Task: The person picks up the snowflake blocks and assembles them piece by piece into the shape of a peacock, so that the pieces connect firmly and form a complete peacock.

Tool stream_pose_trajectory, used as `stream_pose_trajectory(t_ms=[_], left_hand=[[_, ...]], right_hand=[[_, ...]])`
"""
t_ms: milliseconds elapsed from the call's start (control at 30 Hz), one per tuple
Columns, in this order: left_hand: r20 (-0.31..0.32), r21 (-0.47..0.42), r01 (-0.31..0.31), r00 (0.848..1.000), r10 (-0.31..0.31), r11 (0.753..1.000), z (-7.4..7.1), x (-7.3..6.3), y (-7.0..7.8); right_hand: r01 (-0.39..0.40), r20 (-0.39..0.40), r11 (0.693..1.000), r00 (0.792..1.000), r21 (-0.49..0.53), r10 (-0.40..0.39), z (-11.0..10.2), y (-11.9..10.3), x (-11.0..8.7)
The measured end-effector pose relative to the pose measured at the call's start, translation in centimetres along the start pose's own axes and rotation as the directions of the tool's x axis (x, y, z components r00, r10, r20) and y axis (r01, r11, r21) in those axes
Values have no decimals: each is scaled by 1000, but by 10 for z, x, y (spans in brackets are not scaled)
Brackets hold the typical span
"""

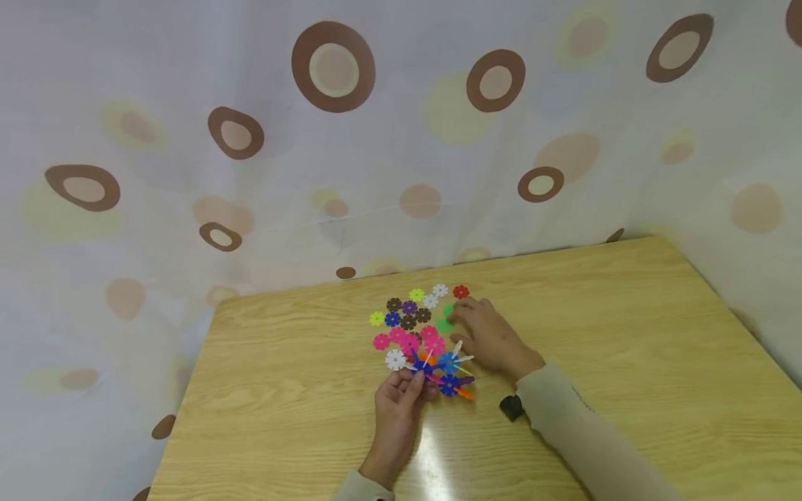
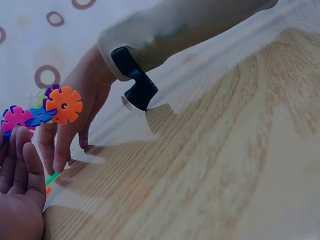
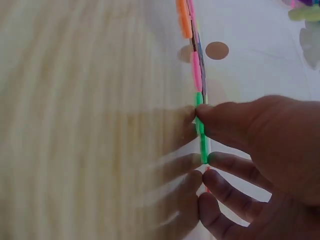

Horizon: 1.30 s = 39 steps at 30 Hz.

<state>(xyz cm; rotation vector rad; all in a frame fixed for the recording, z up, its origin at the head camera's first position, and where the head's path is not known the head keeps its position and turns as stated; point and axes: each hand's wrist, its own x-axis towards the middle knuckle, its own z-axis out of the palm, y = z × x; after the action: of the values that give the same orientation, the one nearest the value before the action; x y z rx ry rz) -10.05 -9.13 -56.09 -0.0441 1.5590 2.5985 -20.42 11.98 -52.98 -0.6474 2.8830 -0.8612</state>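
Observation:
My left hand (image 1: 397, 410) pinches a built cluster of slotted flower-shaped plastic discs (image 1: 448, 362), thumb on a dark blue disc. Blue, orange, white and purple discs jut from it at angles; an orange disc (image 2: 64, 105) faces the left wrist view. To the right, my right hand (image 1: 491, 337) reaches down to the tabletop by two loose green discs (image 1: 443, 325). In the right wrist view its thumb and index fingertips are apart, right at the edges of the flat green discs (image 3: 203, 147). The other fingers touch down beside them.
Loose flat discs lie beyond the cluster: several pink (image 1: 381, 342), brown (image 1: 393, 305), yellow (image 1: 376, 319) and white ones, plus a red disc (image 1: 461, 291) farthest right. A black wrist device (image 1: 512, 408) hangs at the right cuff. A patterned sheet (image 1: 401, 153) backs the wooden table (image 1: 282, 403).

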Motion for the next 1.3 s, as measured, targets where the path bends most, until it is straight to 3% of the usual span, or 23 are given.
stream_pose_trajectory(t_ms=[133, 333, 600, 900, 1033, 1133, 1300], left_hand=[[10, 4, -12, 1000, 12, 1000, 2, 1, 1], [4, 20, -7, 1000, 7, 1000, 1, 0, 0], [-11, 37, 13, 1000, -12, 999, 1, 0, 0], [10, 34, -21, 1000, 21, 999, 1, 1, 1], [25, 35, -30, 999, 29, 999, 1, -1, 1], [25, 36, -28, 999, 27, 999, 1, -1, 1], [28, 42, -25, 999, 24, 999, 1, -1, 0]], right_hand=[[-46, -31, 997, 998, 57, 48, -3, -3, -5], [-83, 12, 992, 997, 94, 82, -5, -10, -19], [15, 31, 996, 999, 93, -18, 1, -13, -37], [-78, 122, 986, 991, 144, 60, -5, -16, -36], [-96, 149, 968, 987, 230, 62, -9, -10, -38], [-79, 117, 948, 992, 307, 45, -13, -3, -40], [-69, -37, 908, 995, 413, 92, -25, 2, -41]])
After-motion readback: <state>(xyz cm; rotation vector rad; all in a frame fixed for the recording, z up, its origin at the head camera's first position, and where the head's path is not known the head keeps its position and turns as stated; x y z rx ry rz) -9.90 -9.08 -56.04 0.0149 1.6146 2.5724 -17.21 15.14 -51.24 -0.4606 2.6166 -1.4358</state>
